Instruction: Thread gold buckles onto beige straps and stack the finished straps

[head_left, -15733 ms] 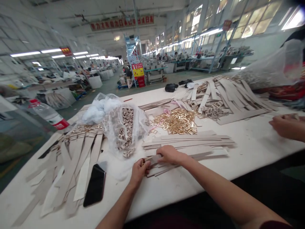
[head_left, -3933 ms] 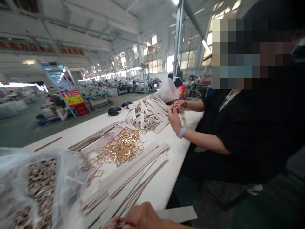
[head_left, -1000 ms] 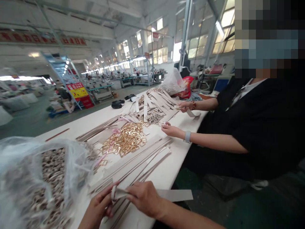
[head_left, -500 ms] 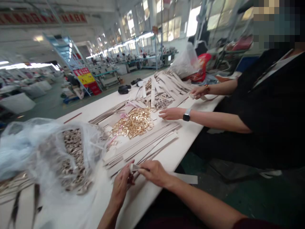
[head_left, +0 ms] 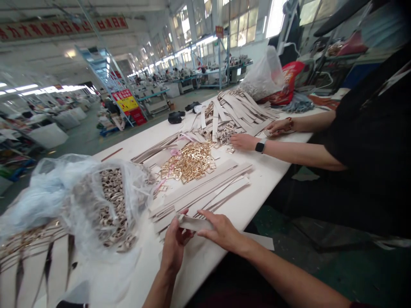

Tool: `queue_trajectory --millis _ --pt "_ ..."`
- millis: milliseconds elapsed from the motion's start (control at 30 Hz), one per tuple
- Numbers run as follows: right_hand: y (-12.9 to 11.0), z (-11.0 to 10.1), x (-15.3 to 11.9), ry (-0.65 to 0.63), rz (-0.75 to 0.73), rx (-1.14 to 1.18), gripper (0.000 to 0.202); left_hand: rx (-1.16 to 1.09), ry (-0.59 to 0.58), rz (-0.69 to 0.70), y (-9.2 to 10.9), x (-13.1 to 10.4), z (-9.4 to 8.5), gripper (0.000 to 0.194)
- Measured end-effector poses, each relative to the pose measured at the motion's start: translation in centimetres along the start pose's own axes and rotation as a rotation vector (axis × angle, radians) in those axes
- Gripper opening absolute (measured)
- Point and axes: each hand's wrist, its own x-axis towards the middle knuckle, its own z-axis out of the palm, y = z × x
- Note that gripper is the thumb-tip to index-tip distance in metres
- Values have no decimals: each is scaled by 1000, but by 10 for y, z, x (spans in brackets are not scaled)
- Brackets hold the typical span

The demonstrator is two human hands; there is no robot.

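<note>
A light beige strap [head_left: 196,223] is stretched between my two hands above the near edge of the table. My left hand [head_left: 174,241] is closed on one end, where the strap bends over into a small loop. My right hand [head_left: 221,232] has thumb and fingers along the opposite edges of the strap. A pale strip end [head_left: 261,241] sticks out past the table edge beyond my right wrist; whether it is the same strap is hidden. Flat beige straps [head_left: 205,192] lie just beyond my hands, and behind them is a heap of gold rectangular buckles [head_left: 191,160].
To the left, a clear plastic bag [head_left: 135,188] holds many small beige loops [head_left: 112,201], beside more straps [head_left: 35,269]. At right, a co-worker's hands [head_left: 245,142] work near a strap pile [head_left: 239,109]. A black object [head_left: 176,117] lies at the far edge.
My right hand's pinch has loosened, and its fingers have spread along the strap, showing more of it. The co-worker's watch-side hand has moved to the small parts by the pile. The view has shifted slightly.
</note>
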Motion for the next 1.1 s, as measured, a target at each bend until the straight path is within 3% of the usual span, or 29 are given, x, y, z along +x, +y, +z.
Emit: queue_trajectory --millis 233,367,433,500,600,633,700,767,867,1100 --pt "-4 -7 3 12 51 296 46 16 -171 -50 -21 -7 29 55" --pt "7 -20 7 -126 114 639 35 280 -383 -95 -4 6 18 56" --pt "19 -26 8 -159 151 762 36 450 -535 -127 19 29 3 55" --pt "32 -28 8 -125 226 863 43 661 -554 -61 44 66 -11 49" --pt "45 -24 7 -94 365 1042 50 1125 -269 304 67 136 -23 35" --pt "47 -22 8 -94 391 1089 50 1299 -238 453 70 159 -23 32" --pt "49 -19 8 -89 402 1143 50 1574 -336 695 69 197 -22 37" --pt "48 -19 9 -86 395 1175 49 1707 -524 805 64 223 -21 45" --pt "47 -22 9 -82 392 1205 48 1670 -611 730 59 243 -20 39" --pt "46 -23 11 -76 393 1155 48 1484 -434 550 62 252 -18 26"
